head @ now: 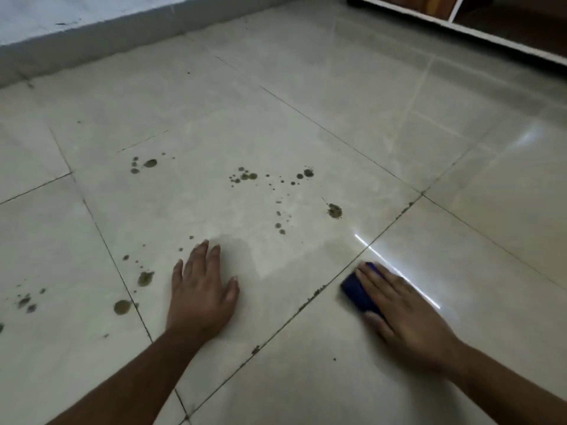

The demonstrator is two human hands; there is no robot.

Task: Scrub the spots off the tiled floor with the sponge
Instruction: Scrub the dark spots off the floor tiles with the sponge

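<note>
A dark blue sponge [356, 291] lies on the pale tiled floor [306, 118], just right of a grout line. My right hand [405, 320] presses flat on top of it, fingers over its upper side and thumb against its near edge. My left hand [202, 289] rests palm down on the neighbouring tile, fingers spread, holding nothing. Several brown spots dot that tile: a cluster [244, 176] far ahead, a splat [334, 211] to the right, and blobs [145, 278] left of my left hand. A wet sheen [276, 256] lies between my hands.
A grey skirting and wall [92, 35] run along the far left. A white-edged wooden shelf unit [460, 29] stands at the far right. Brown grime flecks sit along the grout line [306, 302] between my hands. More spots [26, 302] mark the tile at the left edge.
</note>
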